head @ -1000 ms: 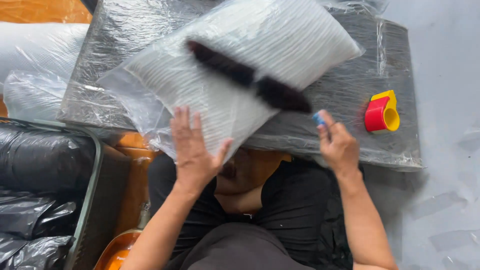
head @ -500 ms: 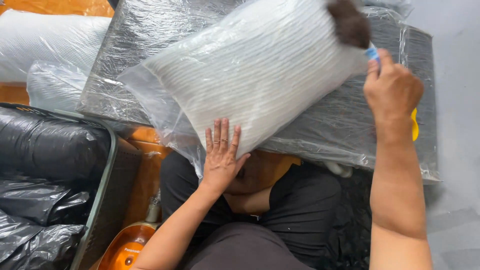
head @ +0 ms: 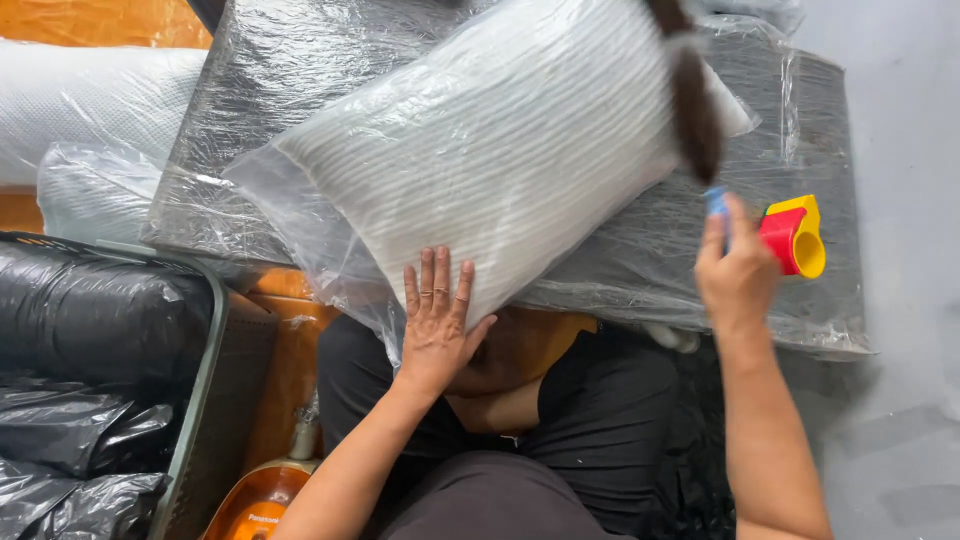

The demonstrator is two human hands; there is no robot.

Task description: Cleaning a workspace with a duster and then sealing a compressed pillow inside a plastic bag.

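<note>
Left hand (head: 436,318) spread flat, fingers open, on white pillow (head: 500,150) in clear plastic, lying on wrapped grey cushion (head: 800,130); right hand (head: 738,272) closed around blue-tipped tool (head: 716,203), beside red-yellow tape dispenser (head: 795,236)

Left hand (head: 437,325) flat on plastic-wrapped white pillow (head: 500,150)

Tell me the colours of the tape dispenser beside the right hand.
Red and yellow: the tape dispenser shows clearly in the head view.

ribbed cloth pillow (head: 500,150), glossy plastic wrap (head: 300,215)
</note>
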